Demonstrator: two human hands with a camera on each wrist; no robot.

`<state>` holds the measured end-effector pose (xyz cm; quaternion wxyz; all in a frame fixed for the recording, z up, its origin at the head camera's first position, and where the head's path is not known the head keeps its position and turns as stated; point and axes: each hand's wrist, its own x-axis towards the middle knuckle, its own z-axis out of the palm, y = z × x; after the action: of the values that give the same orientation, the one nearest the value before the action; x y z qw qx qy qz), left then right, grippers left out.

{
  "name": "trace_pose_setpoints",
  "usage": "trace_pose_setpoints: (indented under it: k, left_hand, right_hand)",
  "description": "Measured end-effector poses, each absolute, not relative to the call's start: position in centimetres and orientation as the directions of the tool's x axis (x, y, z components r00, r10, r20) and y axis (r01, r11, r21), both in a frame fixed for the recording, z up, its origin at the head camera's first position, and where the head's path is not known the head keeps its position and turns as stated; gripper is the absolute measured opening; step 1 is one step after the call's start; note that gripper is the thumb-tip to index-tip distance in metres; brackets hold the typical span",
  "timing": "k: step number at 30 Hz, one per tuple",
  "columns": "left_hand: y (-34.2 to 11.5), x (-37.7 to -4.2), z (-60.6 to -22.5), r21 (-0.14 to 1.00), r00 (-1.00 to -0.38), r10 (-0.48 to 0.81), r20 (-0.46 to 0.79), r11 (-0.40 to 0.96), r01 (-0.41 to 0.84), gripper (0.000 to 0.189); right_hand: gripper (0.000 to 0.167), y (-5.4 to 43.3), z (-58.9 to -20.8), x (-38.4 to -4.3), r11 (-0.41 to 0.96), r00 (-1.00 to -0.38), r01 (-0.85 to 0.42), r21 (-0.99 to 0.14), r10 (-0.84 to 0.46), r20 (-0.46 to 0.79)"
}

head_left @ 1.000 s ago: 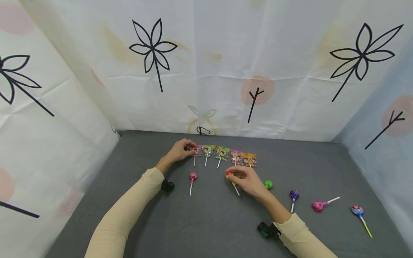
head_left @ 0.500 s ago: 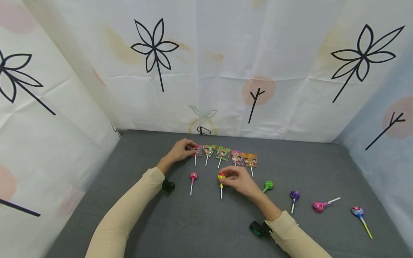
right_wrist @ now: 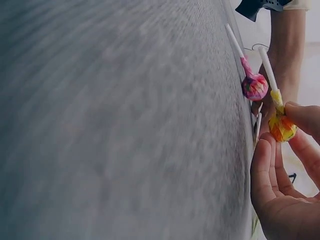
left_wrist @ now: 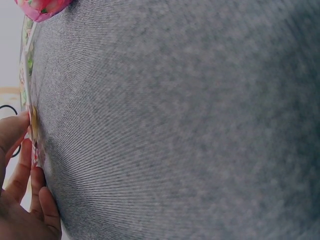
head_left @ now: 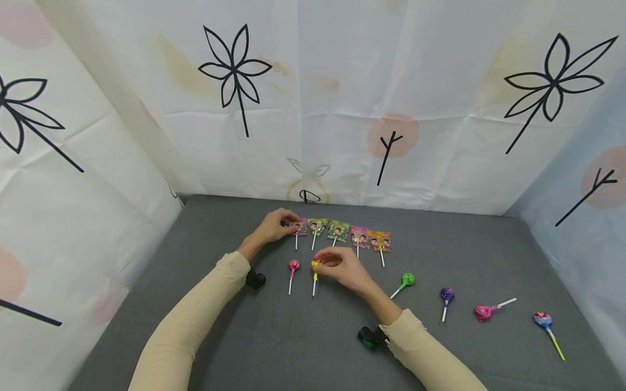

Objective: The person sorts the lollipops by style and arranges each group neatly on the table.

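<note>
In the head view my right hand (head_left: 344,267) pinches a round lollipop in a yellow and red wrapper (head_left: 315,263), its white stick pointing toward me. The right wrist view shows thumb and fingers around the head of this yellow lollipop (right_wrist: 281,127). Just left of it a pink round lollipop (head_left: 294,265) lies on the table. Further back, my left hand (head_left: 275,226) holds the leftmost flat-packet lollipop (head_left: 299,227) between thumb and fingers, its packet partly covered. Several more flat-packet lollipops (head_left: 338,231) continue that row to the right.
On the grey table (head_left: 274,347), a green lollipop (head_left: 408,279), a purple lollipop (head_left: 447,295), another pink lollipop (head_left: 484,312) and a blue-red lollipop (head_left: 542,319) lie spread to the right. A patterned white curtain (head_left: 323,98) stands behind the table.
My right hand has carried the yellow lollipop leftward, close to the pink one, and its stick has turned more upright in the view. The left hand has stayed in place.
</note>
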<state>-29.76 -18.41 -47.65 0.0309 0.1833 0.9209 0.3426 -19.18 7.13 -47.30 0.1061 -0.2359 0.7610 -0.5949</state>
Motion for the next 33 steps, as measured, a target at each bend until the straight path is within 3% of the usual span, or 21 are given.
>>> trace_pose_setpoints:
  k: [10,23,33]
  left_hand:
    - [-18.4,-29.9,-47.7,0.648,-0.924,0.373,0.09,0.682,0.338,0.023]
    - [-18.4,-29.5,-47.4,0.637,-0.928,0.364,0.084,0.696,0.331,0.024]
    - [-18.4,-29.5,-47.5,0.647,-0.929,0.361,0.076,0.691,0.322,0.024]
  right_hand:
    - [0.025,5.6,-47.6,-19.5,0.162,-0.869,-0.226,-0.961,-0.48,0.124]
    - [0.019,4.8,-47.7,-19.7,0.281,-0.891,-0.236,-0.93,-0.445,0.091]
    - [0.02,4.7,-47.6,-19.7,0.293,-0.891,-0.212,-0.932,-0.451,0.061]
